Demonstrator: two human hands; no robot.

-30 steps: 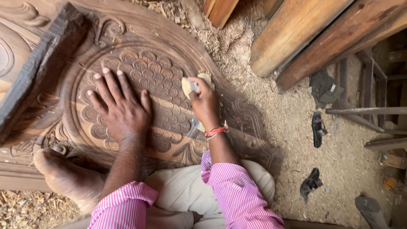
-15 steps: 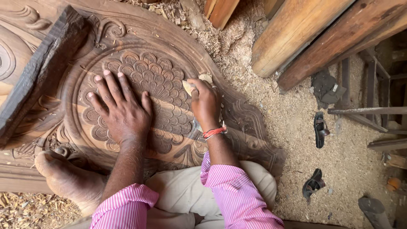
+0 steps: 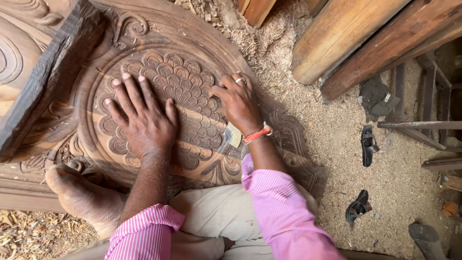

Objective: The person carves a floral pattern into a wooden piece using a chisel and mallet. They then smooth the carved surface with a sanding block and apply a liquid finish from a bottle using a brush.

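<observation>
Hands rest on a carved wooden panel (image 3: 202, 53) lying on the sawdust floor (image 3: 337, 144). Left hand (image 3: 142, 120) lies flat, fingers spread, on the scalloped medallion (image 3: 185, 86) at the panel's centre, gripping nothing. Right hand (image 3: 238, 103) presses a pale scrap of sandpaper (image 3: 234, 135) under its palm near the medallion's right edge, its grip loosely curled. Dark sandals (image 3: 368, 144) lie well apart.

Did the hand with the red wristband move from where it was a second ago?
Yes. The right hand slid leftward, farther onto the round scalloped flower carving in the brown wooden panel, nearer the flat left hand; the pale sanding piece now peeks out under its wrist.
</observation>
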